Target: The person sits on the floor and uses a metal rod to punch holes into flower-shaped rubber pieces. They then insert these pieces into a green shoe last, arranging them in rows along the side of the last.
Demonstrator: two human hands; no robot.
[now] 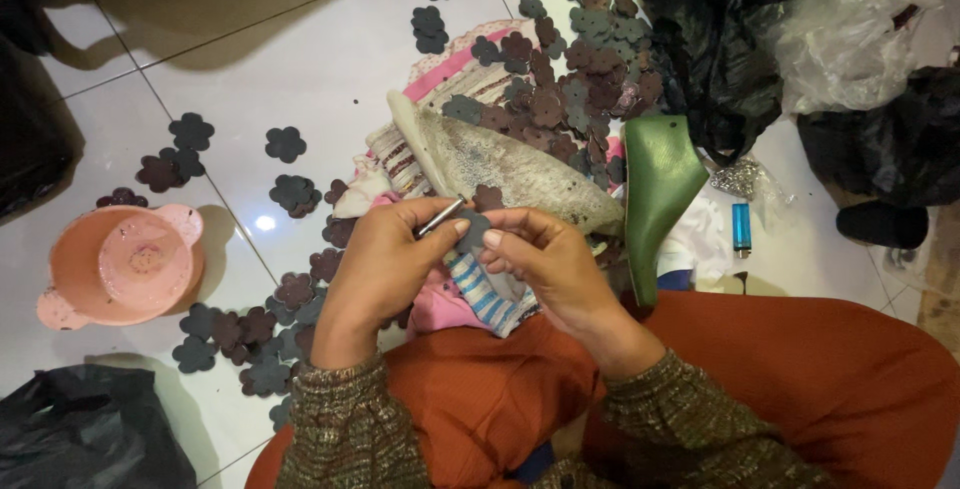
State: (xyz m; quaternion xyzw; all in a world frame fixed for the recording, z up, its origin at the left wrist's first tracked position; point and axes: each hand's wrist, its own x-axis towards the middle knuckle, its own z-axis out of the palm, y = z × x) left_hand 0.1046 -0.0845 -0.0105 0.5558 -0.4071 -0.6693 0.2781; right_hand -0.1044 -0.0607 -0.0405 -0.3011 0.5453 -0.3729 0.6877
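Your knitted sleeves [350, 429] and orange-clad lap [800, 369] fill the bottom of the head view. Above them, your left hand [385, 259] pinches a thin metal tool [440, 217], its tip meeting the dark flower-shaped cutout [474, 232] that your right hand [550, 259] grips between thumb and fingers. Just behind lies a worn grey shoe last [510, 164], a green shoe last [655, 184] beside it. More flower cutouts [580, 59] are scattered on the white floor tiles [310, 59], with a pink bowl [125, 264] at your left.
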